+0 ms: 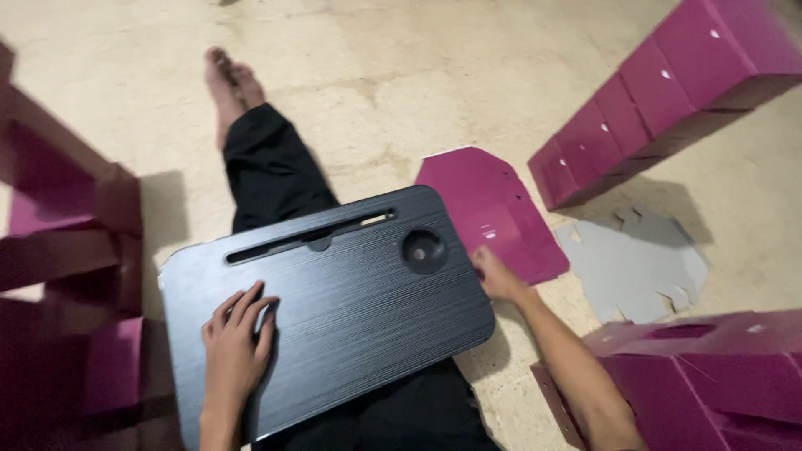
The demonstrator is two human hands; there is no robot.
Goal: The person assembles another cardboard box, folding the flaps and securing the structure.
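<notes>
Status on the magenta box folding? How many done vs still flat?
Done: a row of folded magenta boxes stands top right, with more folded ones bottom right and a stack at left; exact count unclear. In hand: the left hand rests flat on the black lap desk, while the right hand touches a flat magenta blank. Left: that blank, plus a flat grey-side-up blank on the floor.

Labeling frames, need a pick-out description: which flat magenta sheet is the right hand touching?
Start at the black lap tray across the person's legs. Past its right edge, the right hand touches a flat magenta cardboard sheet on the floor. Unlike the grey sheet beside it, it is magenta; the boxes around are folded.
</notes>
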